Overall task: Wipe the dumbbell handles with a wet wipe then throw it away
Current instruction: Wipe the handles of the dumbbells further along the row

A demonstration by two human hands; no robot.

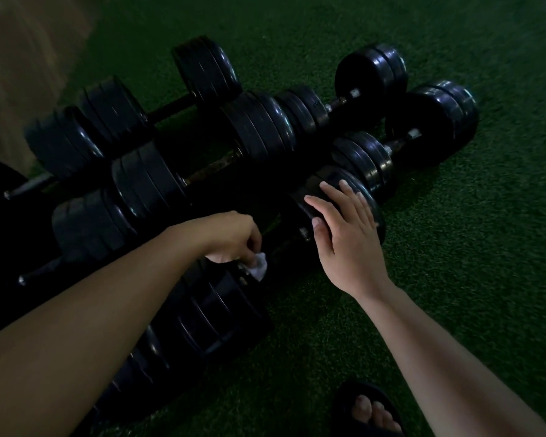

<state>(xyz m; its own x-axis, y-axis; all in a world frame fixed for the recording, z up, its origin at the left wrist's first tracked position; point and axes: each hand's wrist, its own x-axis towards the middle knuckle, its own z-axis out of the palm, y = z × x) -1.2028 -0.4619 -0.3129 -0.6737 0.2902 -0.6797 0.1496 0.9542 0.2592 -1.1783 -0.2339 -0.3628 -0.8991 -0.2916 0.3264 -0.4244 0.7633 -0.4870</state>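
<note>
several black dumbbells lie side by side on green turf, their bars running from near left to far right. the nearest dumbbell sits just in front of the person, and its handle shows as a short dark stretch between two stacks of plates.

the left hand reaches in from the near left to the left end of that handle. its fingers are curled downward and pinch a small crumpled white wet wipe. the wipe sits at the handle's left end, just beside the collar and inner plate there; the light is too dim to tell how firmly it presses on the metal.

the right hand lies palm down on the right plate stack of the same dumbbell. its fingers are straight and slightly spread, the tips reaching over the rim of the plates, the thumb on the side toward the handle. it rests flat on the plates rather than curling round them.

two shorter dumbbells lie at the far right, near each other. a foot in a black sandal stands on the turf at the near right edge. a strip of tan floor borders the turf at the far left.
</note>
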